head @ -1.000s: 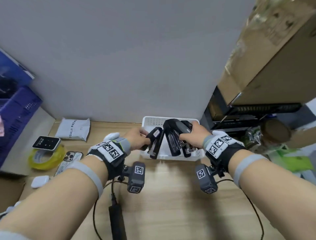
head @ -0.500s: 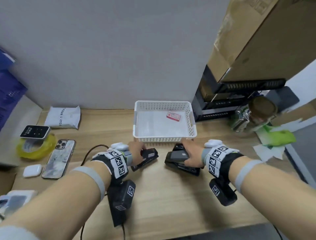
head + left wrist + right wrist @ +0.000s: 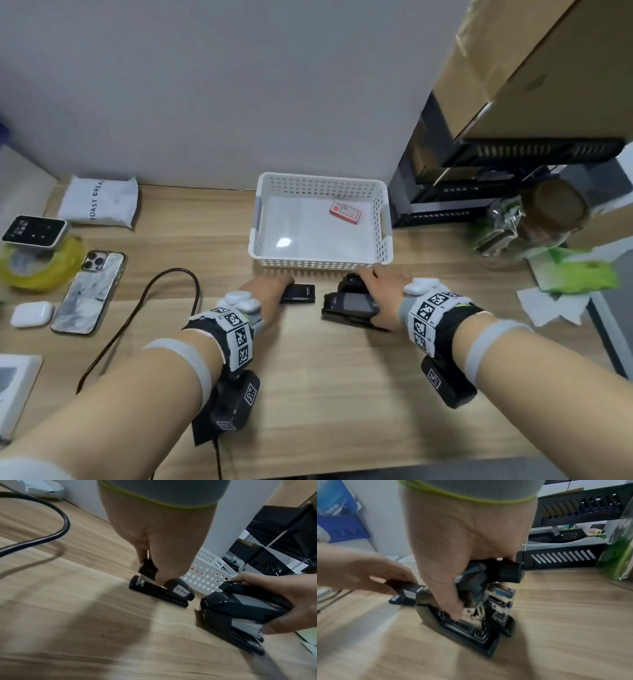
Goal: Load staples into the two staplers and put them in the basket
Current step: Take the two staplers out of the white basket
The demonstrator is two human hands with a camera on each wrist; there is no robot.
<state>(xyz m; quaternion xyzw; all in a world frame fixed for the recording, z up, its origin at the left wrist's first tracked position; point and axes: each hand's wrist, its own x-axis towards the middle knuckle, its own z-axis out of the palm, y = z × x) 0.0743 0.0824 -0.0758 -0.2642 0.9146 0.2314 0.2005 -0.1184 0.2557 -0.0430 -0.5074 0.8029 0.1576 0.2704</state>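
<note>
On the light wooden desk (image 3: 308, 394), left hand (image 3: 270, 291) is gripping a small black stapler (image 3: 298, 293), right hand (image 3: 383, 291) clutching the bigger black-and-grey stapler (image 3: 349, 303), both sitting beside the white perforated plastic basket (image 3: 320, 263).

black staplers (image 3: 349, 303), white perforated basket (image 3: 322, 262)

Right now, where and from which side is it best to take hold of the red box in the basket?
Probably from above, pinching the two long sides of the red box. It lies flat on the floor of the basket, near the far right corner, so the walls block a side approach, while the top is free. Both hands are busy now: the left hand and right hand each hold a stapler.
</note>
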